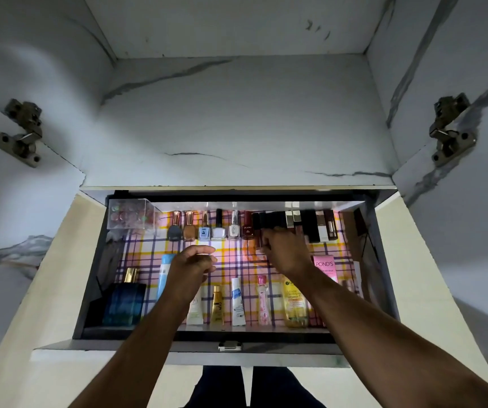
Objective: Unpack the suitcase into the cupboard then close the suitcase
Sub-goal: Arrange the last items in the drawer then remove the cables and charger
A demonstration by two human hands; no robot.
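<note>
I am reaching both hands into the pulled-out drawer (89,290) lined with pink, yellow and purple checked paper, inside the grey marble-patterned cupboard (237,113). The bottles are set in two tidy rows, I judge so each label can be read from above: nail polish bottles (204,228) and dark lipstick tubes (319,228) stand along the far edge, while tubes and lotions lie along the near edge, among them a yellow pump bottle (294,304) and a pink Pond's box (325,267) to the right. A clear plastic box (132,214) sits in the far left corner and a blue perfume bottle (126,301) in the near left.

My right hand (284,251) stretches to the far row, fingers curled at the dark tubes there; whether they pinch one or only nudge it into line I cannot tell, since the fingertips are blurred. My left hand (191,265) hovers over the middle of the drawer, fingers loosely bent, holding nothing, wrist cocked back.

The suitcase is nowhere in view, so closing it is not yet done
</note>
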